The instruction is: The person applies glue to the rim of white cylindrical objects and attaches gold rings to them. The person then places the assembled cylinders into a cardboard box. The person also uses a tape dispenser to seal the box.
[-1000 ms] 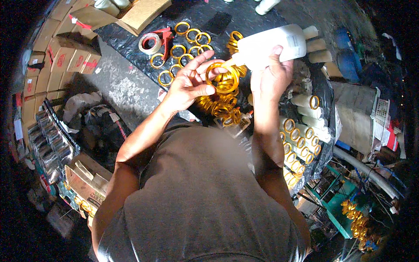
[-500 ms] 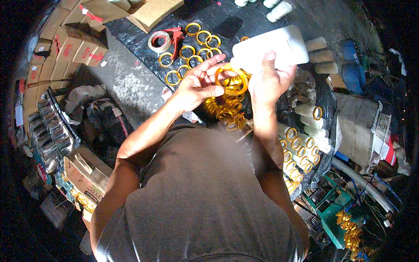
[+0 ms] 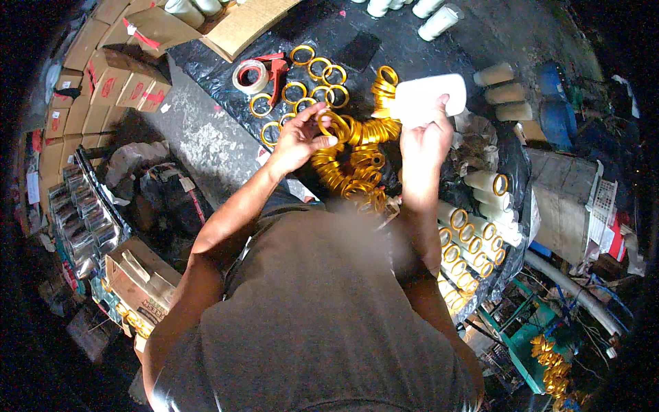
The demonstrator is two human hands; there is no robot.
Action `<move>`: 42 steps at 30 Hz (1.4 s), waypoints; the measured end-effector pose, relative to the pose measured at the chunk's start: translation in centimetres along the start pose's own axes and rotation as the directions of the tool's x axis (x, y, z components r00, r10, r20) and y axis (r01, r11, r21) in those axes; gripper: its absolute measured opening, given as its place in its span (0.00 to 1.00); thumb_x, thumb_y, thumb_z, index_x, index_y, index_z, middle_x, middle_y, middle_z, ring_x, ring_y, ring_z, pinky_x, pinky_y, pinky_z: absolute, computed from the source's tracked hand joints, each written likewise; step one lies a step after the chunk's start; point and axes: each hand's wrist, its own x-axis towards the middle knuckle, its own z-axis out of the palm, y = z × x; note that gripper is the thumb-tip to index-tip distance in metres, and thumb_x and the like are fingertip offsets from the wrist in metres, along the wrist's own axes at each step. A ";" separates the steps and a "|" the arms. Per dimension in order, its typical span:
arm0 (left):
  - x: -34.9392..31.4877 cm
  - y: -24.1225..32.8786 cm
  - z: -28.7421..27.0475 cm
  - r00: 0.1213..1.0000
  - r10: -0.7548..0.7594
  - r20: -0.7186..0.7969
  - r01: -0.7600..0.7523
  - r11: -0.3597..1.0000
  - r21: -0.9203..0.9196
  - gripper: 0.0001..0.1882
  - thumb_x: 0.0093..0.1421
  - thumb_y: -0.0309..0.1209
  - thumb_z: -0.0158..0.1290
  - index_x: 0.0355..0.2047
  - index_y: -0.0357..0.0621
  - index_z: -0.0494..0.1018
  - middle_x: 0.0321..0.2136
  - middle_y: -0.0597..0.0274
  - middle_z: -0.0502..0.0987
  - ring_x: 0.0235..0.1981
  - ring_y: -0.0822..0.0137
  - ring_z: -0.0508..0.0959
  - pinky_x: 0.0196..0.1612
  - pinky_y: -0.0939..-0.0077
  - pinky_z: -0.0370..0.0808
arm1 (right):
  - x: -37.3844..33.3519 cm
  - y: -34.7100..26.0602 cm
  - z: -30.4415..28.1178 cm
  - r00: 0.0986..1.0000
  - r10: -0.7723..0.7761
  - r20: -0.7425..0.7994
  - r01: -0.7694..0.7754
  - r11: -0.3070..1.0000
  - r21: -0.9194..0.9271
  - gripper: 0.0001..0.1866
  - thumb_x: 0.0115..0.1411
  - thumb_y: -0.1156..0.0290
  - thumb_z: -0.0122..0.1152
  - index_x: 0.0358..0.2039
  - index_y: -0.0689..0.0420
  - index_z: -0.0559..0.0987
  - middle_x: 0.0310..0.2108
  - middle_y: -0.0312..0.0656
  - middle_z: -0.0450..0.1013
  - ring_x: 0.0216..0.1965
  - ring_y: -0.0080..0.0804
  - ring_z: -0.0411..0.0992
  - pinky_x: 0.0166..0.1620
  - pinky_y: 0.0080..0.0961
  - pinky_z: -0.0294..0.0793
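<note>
You hold a glossy gold ring [image 3: 345, 129], tilted with its round opening showing, by its rim in your left hand [image 3: 300, 143], and a white bottle [image 3: 420, 99], tipped sideways with one end toward the ring, in your right hand [image 3: 425, 143]

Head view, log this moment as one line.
left hand: holds gold ring | right hand: grips white bottle | nearby: ring heap, red tape dispenser
</note>
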 end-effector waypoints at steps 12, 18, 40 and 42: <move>13.7 -5.8 -9.4 0.915 0.393 -0.093 0.052 0.115 0.992 0.40 0.60 0.46 0.62 0.64 0.31 0.64 0.64 0.39 0.67 0.69 0.42 0.61 0.74 0.54 0.55 | -4.1 -3.9 -8.9 0.958 0.227 -0.178 -0.205 0.970 0.132 0.22 0.70 0.63 0.59 0.60 0.59 0.70 0.49 0.46 0.77 0.49 0.46 0.77 0.53 0.50 0.78; 10.4 -4.5 -5.6 0.906 0.422 -0.038 -0.009 0.109 0.994 0.42 0.59 0.44 0.63 0.65 0.29 0.62 0.67 0.30 0.58 0.70 0.34 0.56 0.72 0.47 0.55 | -6.3 -8.3 -10.2 0.899 0.196 -0.392 -0.168 0.980 0.105 0.22 0.73 0.58 0.55 0.59 0.60 0.69 0.48 0.48 0.75 0.49 0.46 0.76 0.55 0.47 0.77; 1.1 -13.3 12.2 0.244 -0.237 0.941 -0.941 0.177 0.288 0.16 0.54 0.40 0.58 0.41 0.50 0.80 0.37 0.61 0.72 0.46 0.54 0.71 0.51 0.57 0.70 | -14.8 -15.2 -15.9 0.843 0.027 -0.537 -0.021 1.000 0.018 0.21 0.71 0.64 0.55 0.59 0.64 0.72 0.47 0.49 0.77 0.44 0.45 0.78 0.42 0.43 0.81; 1.1 -14.9 12.9 0.185 -0.276 0.943 -0.977 0.053 0.207 0.15 0.52 0.43 0.58 0.37 0.54 0.81 0.38 0.64 0.72 0.48 0.57 0.70 0.49 0.60 0.70 | -15.0 -15.5 -16.0 0.825 0.052 -0.562 -0.036 0.999 0.039 0.21 0.72 0.64 0.55 0.59 0.64 0.72 0.47 0.49 0.78 0.44 0.44 0.78 0.42 0.43 0.81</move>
